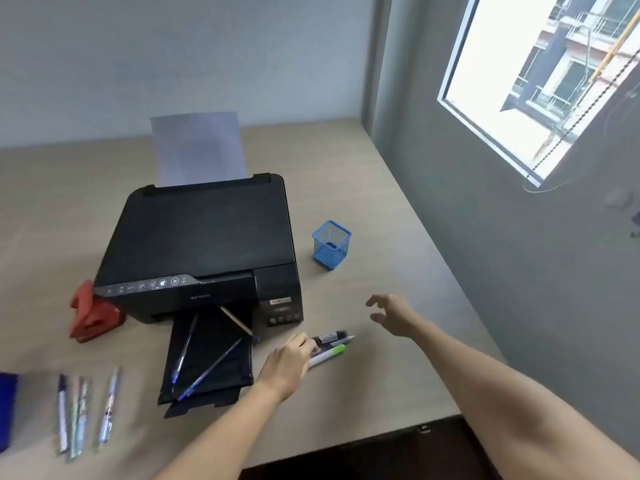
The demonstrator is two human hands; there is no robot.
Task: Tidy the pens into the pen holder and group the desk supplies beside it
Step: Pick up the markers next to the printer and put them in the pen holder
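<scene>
A blue mesh pen holder (pixel 331 244) stands empty on the desk, right of the printer. My left hand (pixel 289 365) is closed on a small bunch of markers (pixel 330 344) lying in front of the printer: one dark, one with a green cap. My right hand (pixel 393 315) hovers open just right of them, holding nothing. Two blue pens (pixel 207 368) and a pencil (pixel 237 320) lie on the printer's output tray. Several patterned pens (pixel 81 410) lie in a row at the desk's front left.
A black printer (pixel 204 244) with paper in its feeder fills the middle of the beige desk (pixel 381 202). A red hole punch (pixel 91 317) sits at its left. A dark blue object (pixel 7 407) shows at the left edge. A grey wall with a window lies to the right.
</scene>
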